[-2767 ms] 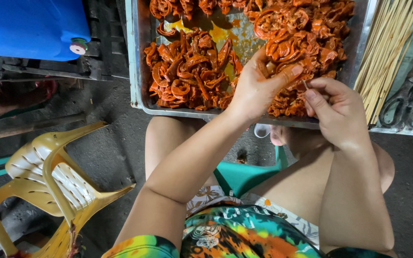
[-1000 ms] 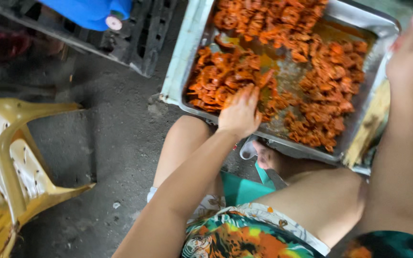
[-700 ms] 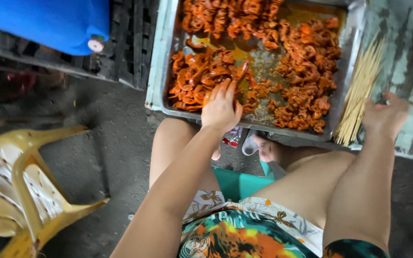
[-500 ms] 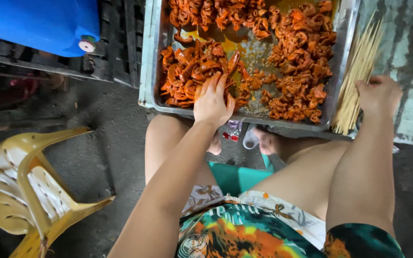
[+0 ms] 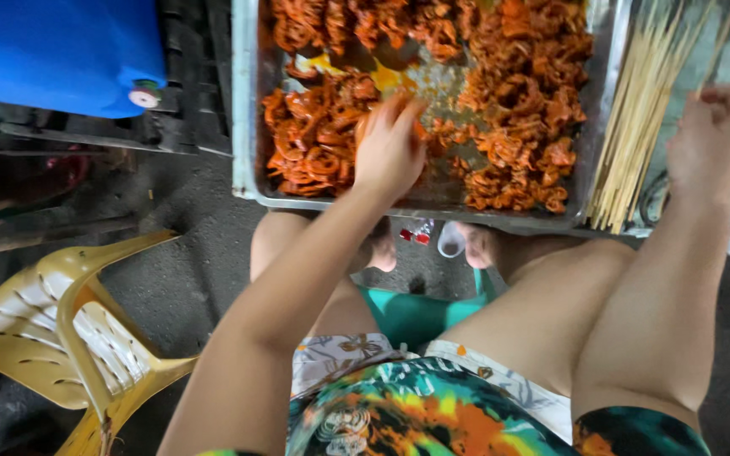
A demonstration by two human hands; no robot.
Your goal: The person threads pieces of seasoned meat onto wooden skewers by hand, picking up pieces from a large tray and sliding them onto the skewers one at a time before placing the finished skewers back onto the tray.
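A metal tray (image 5: 245, 127) holds a heap of orange marinated meat pieces (image 5: 517, 101). My left hand (image 5: 389, 148) reaches into the tray, fingertips down on the meat near its middle; the fingers hide any grip. A bundle of bamboo skewers (image 5: 631, 118) lies along the tray's right side. To the right of that bundle, my right hand (image 5: 716, 131) is curled around a single thin skewer (image 5: 720, 42) that points up and away.
A blue barrel (image 5: 61, 51) rests on a black crate (image 5: 200, 93) at the upper left. A yellow plastic chair (image 5: 69, 338) stands at the lower left. I sit on a teal stool (image 5: 416, 312), knees under the tray, with a small plastic cup (image 5: 450, 240) on the dark ground.
My right hand has moved from the meat out to the skewer bundle and closed on a stick. My left hand stayed in the tray and slid onto the meat near its middle.
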